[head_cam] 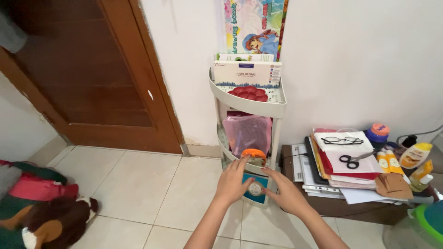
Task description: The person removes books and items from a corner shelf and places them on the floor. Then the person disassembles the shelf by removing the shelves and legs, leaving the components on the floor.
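Note:
A white three-tier corner shelf (246,105) stands against the wall. Both my hands reach to its lowest tier. My left hand (233,182) and my right hand (285,192) grip a teal box with a round silver disc on its front (255,188), one hand on each side. Just above the box, on the middle tier's rim, sits an orange round object (254,155). A pink plastic bag (248,132) fills the middle tier. On the top tier lie a red segmented tray (249,92) and a white flat box (247,73).
A wooden door (83,69) is at the left. Soft toys (39,207) lie on the tiled floor at the lower left. A low table at the right carries a stack of papers (341,170), glasses (342,139), scissors (351,160) and several bottles (410,161).

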